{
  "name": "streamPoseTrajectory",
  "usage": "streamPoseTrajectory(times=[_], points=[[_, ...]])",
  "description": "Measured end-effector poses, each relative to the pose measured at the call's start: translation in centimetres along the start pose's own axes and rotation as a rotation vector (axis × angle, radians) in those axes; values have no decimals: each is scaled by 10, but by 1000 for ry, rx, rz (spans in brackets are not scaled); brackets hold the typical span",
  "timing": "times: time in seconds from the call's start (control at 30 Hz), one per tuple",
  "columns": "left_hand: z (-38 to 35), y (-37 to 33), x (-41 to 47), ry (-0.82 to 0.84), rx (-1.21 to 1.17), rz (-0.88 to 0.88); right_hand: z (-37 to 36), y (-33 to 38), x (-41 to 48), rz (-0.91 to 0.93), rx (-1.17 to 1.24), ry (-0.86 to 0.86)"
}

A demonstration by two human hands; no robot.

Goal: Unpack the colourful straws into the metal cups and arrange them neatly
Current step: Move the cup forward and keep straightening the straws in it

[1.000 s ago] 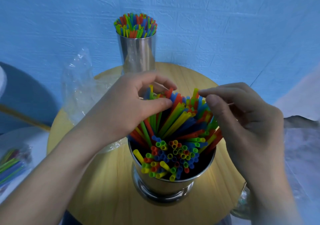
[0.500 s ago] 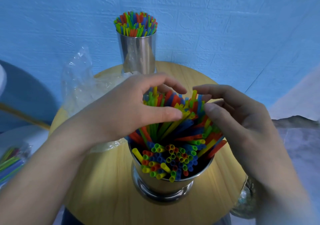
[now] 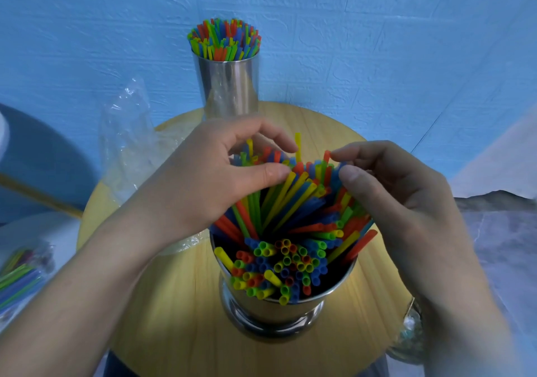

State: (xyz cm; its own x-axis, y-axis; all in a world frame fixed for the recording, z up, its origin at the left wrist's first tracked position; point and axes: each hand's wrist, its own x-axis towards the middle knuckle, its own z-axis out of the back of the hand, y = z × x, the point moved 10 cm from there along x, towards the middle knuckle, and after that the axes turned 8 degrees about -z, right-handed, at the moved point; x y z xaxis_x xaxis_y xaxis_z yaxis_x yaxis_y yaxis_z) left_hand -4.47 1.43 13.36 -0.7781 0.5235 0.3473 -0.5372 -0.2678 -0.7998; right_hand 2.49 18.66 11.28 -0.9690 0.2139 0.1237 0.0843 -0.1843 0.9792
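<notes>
A wide metal cup [image 3: 273,311] stands near me on the round wooden table [image 3: 174,304], packed with colourful straws [image 3: 290,225] that lean and fan away from me. My left hand [image 3: 209,179] curls over the far left of the bundle, its thumb and fingers pinching the straw tips. My right hand [image 3: 395,193] curls round the right side, with index finger and thumb at the tips of an orange and a blue straw. A tall metal cup [image 3: 229,85] at the table's back holds upright straws [image 3: 225,39].
A crumpled clear plastic bag [image 3: 130,149] lies on the table's left side. More straws in a packet [image 3: 20,277] lie at the far left on a white surface. A glassy object [image 3: 409,339] sits at the table's right edge. A blue wall is close behind.
Both hands have shifted slightly along the straw tips. The fanned straws have spread further, and a yellow one now sticks up between my hands.
</notes>
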Motion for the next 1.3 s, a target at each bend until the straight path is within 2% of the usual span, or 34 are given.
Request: streamPoseTrajectory(times=[0.3,0.53,0.93,1.3], points=[[1,0,-5,8,17,8,-2,-2,-3,-19,-101,-1],[-2,5,-6,73,8,9,-2,-5,-5,-26,-100,-13],[-4,-1,2,138,167,-44,-1,-8,-6,-24,-85,-17],[19,-28,15,-37,-56,-180,1,-4,-7,41,-71,-38]])
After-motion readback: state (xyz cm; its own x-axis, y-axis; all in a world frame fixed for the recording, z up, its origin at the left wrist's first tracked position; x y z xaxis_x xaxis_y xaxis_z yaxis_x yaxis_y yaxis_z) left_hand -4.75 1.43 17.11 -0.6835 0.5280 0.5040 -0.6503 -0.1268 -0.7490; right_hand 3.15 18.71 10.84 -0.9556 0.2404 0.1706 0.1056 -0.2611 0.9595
